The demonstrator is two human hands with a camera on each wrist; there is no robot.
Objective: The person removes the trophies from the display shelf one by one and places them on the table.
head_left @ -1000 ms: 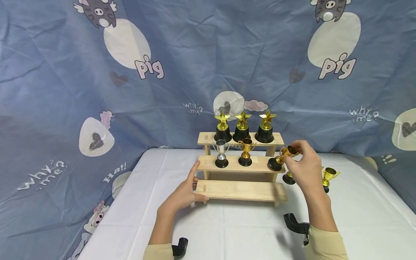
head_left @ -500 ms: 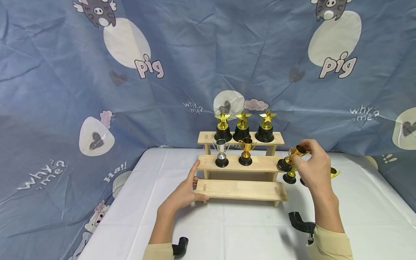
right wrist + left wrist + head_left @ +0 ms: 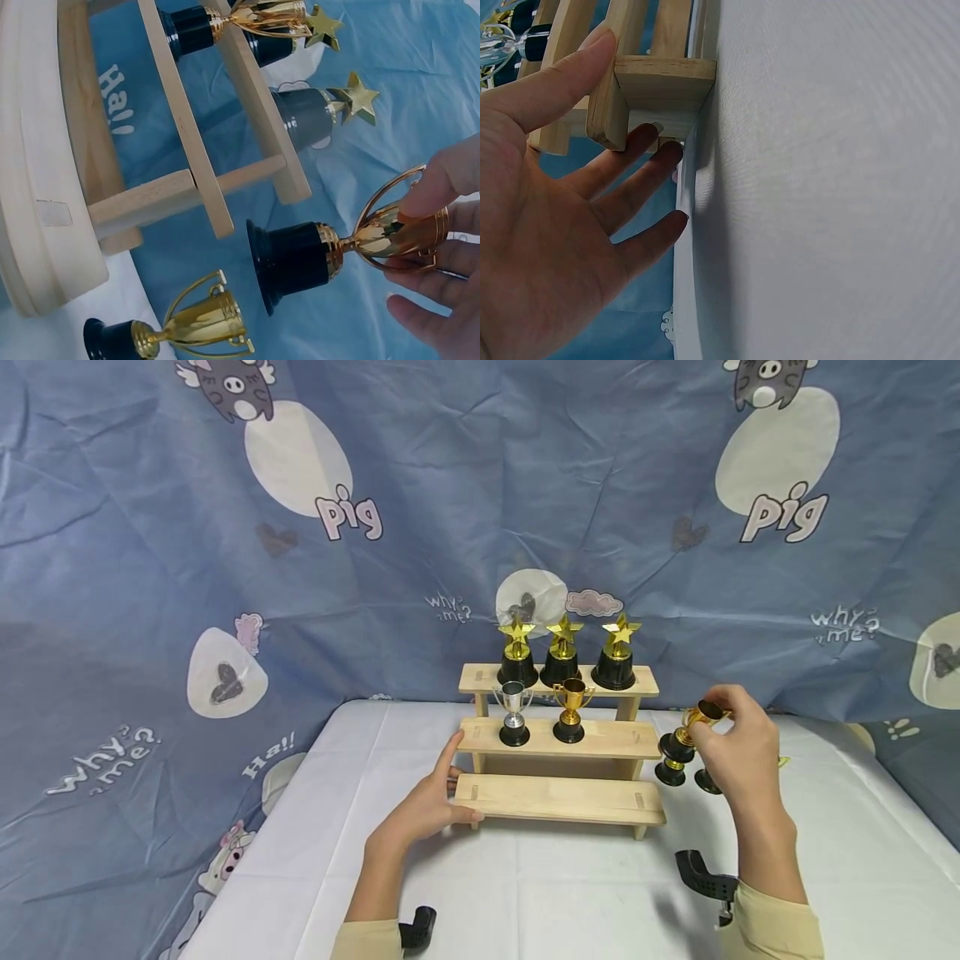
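My right hand (image 3: 738, 752) pinches a small gold trophy cup (image 3: 300, 262) by its bowl, thumb on one side and fingers on the other. Its black base hangs just off the right end of the middle step of a three-step wooden stand (image 3: 558, 797). At the stand's left end is my left hand (image 3: 423, 806), its fingers spread; in the left wrist view its thumb (image 3: 585, 67) lies against the lowest board. A silver trophy cup (image 3: 513, 718) and another gold trophy cup (image 3: 569, 714) stand upright on the middle step.
Star trophies (image 3: 517, 652) with black bases line the top step. On the white table (image 3: 540, 893) right of the stand, more trophies stand partly hidden behind my right hand, among them a gold cup (image 3: 202, 322). A blue printed cloth (image 3: 420, 527) hangs behind.
My right hand has carried the gold trophy cup rightward, from over the right end of the middle step to beyond it. The cup is now more upright. My left hand has stayed in place.
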